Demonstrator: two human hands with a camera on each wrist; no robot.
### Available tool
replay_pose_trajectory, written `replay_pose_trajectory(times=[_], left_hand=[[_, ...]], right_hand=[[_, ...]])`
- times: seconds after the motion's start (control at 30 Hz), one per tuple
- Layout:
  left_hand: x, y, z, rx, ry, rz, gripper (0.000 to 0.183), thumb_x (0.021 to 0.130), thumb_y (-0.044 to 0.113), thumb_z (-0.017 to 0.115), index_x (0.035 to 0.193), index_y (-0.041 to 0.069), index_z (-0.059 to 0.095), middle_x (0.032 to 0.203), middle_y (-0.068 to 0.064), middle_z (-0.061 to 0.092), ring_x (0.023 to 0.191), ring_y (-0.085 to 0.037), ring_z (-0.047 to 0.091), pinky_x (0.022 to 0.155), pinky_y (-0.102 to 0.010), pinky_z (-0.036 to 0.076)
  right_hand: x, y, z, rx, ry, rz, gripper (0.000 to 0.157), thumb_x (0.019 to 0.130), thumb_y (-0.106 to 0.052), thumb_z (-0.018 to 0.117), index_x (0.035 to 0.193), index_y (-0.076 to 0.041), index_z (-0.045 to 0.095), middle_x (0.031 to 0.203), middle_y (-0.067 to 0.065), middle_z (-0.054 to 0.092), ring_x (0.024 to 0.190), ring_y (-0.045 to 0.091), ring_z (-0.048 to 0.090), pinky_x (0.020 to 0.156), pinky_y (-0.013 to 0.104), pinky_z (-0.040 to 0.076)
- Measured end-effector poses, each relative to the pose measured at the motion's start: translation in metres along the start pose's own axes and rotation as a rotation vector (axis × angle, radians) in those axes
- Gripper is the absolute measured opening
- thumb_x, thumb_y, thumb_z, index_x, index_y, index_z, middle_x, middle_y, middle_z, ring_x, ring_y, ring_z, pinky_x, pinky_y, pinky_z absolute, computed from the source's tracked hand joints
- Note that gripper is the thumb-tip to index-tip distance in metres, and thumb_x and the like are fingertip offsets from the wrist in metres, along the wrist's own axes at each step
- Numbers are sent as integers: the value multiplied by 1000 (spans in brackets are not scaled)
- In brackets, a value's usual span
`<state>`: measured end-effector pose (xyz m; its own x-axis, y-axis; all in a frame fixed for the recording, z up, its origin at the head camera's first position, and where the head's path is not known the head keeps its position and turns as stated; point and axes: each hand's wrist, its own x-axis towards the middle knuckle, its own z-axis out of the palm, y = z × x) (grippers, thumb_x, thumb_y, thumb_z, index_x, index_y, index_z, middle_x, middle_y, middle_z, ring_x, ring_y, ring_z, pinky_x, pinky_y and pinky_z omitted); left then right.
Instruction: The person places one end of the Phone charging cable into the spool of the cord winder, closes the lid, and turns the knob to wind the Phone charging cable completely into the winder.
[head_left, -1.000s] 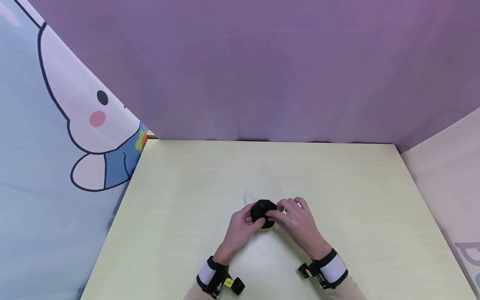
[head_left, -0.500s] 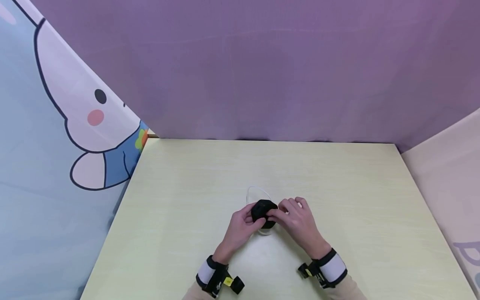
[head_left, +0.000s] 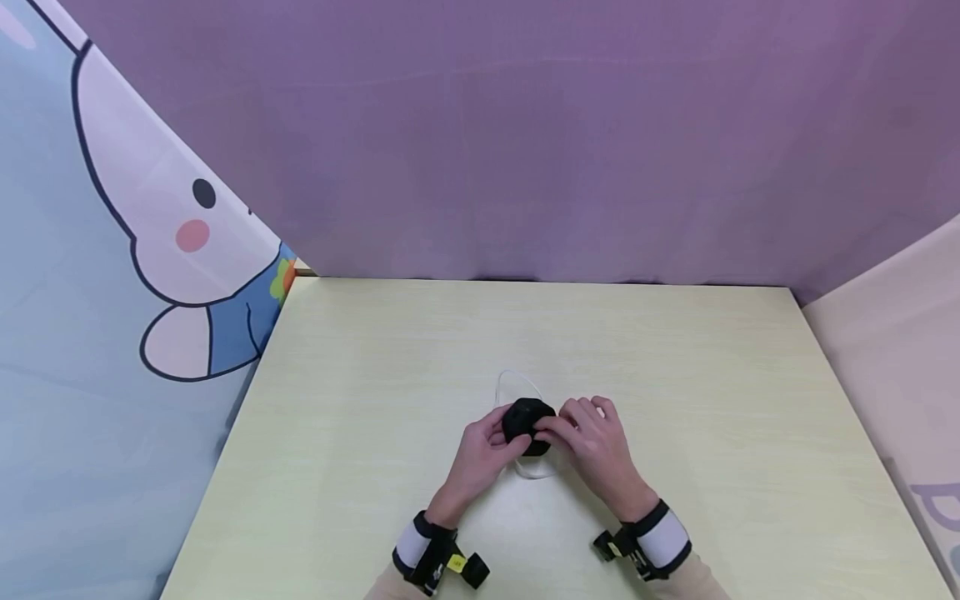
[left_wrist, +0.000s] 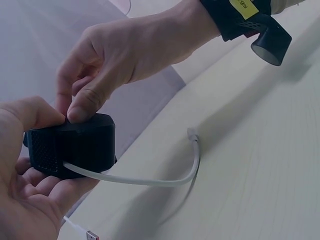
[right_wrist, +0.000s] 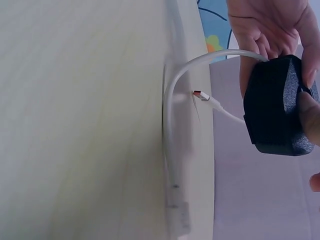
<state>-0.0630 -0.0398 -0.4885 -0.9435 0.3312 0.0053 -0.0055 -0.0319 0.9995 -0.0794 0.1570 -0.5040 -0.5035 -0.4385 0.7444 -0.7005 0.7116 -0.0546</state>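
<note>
Both hands hold a black faceted cable winder (head_left: 525,421) with a white cable over the table. The left hand (head_left: 480,457) cradles it from the left, thumb on the near side and fingers beneath. From the right, the right hand (head_left: 596,450) pinches its top edge with thumb and forefinger, as the left wrist view shows. A white cable (left_wrist: 145,181) leaves a slot in the case, bends down and ends in a small plug (left_wrist: 192,134). Another cable end, with a USB plug (right_wrist: 201,96), hangs from the opposite side in the right wrist view.
The pale wooden table (head_left: 375,358) spreads around the hands. A purple curtain (head_left: 525,150) stands behind it, with a blue cartoon-print cloth (head_left: 195,333) at left and a pale cloth (head_left: 892,358) at right. Wrist cameras are strapped to both forearms.
The cable loop on the near side of the winder has grown longer. The far loop has shifted slightly right and away. Both hands keep nearly the same position and hold.
</note>
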Motion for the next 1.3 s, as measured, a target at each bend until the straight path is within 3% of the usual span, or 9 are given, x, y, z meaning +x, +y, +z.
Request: replay_pose_trajectory(times=[0.33,0.67,1.3], left_hand=[[0,0,0,-26,27,28,47,88,6,61,132,-5,50,112,-25,64,96,-23,65,80,-25,53],[1,1,0,-53,45,-12,48,88,6,61,133,-4,49,114,-25,64,98,-23,64,81,-24,53],[0,0,1,-82,60,-4,48,87,5,63,132,-4,49,112,-25,64,95,-22,65,80,-24,53]], right_hand=[[4,-7,1,-13,25,18,19,75,-29,73,87,-15,70,71,-3,49,64,17,48,70,42,40],[2,-13,3,-26,18,72,18,80,-29,70,87,-12,71,70,-1,51,63,18,49,72,44,42],[5,-20,6,-22,29,132,23,82,-29,68,74,-8,66,65,0,48,60,19,49,69,43,42]])
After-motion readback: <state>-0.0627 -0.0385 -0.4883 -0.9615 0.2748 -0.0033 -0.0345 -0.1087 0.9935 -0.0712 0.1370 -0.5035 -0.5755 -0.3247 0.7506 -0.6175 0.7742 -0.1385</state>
